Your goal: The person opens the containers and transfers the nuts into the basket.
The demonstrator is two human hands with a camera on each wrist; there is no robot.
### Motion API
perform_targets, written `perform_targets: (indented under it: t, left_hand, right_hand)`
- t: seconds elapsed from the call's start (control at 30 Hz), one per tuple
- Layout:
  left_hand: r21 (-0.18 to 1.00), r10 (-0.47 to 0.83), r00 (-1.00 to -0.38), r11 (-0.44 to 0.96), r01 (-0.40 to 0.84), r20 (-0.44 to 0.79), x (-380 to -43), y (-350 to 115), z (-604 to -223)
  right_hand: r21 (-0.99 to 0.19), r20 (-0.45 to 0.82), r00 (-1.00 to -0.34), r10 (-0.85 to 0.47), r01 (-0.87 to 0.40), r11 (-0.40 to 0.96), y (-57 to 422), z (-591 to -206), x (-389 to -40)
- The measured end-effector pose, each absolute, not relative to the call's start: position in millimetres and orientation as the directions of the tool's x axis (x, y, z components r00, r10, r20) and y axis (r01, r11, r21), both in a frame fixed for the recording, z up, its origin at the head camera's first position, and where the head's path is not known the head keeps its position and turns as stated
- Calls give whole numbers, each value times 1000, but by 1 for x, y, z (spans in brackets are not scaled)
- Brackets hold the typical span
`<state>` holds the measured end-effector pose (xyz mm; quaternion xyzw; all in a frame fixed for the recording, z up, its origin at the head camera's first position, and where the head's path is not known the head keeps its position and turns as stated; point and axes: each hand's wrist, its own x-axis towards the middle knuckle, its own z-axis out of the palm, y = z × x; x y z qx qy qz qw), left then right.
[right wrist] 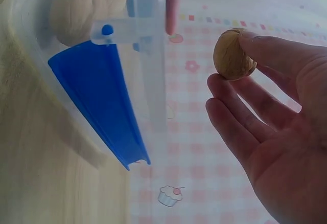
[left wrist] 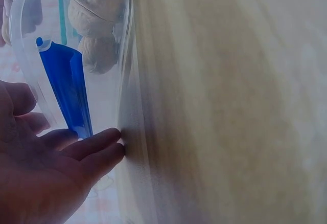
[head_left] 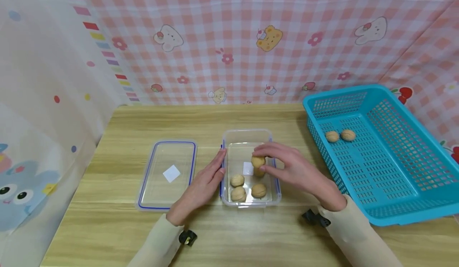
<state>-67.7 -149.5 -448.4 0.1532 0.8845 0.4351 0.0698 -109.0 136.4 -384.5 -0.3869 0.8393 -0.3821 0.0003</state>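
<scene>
My right hand pinches a walnut between thumb and fingers, above the right half of a clear plastic box. In the right wrist view, that same walnut is held at the fingertips, higher than the box rim. Several walnuts lie on the box floor, mostly toward its near end. My left hand rests with extended fingers against the left wall of the box. In the left wrist view its fingers touch the wall beside a blue locking flap, which hangs unlatched.
Left of the box, a clear lid with a blue seal lies flat on the wooden table. A turquoise plastic basket stands at the right, with two walnuts inside. Behind the table hangs a pink checked cloth.
</scene>
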Motion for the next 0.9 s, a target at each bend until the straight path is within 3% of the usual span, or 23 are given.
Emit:
perform_targets:
  t: [0.37, 0.9]
  left_hand:
    - [786, 324, -946, 582, 208, 11, -67, -149, -449]
    - [792, 336, -942, 568, 226, 28, -68, -150, -451]
  right_hand:
    - [-558, 427, -683, -593, -715, 422, 156, -373, -92]
    - [-482, 470, -695, -543, -718, 502, 190, -342, -74]
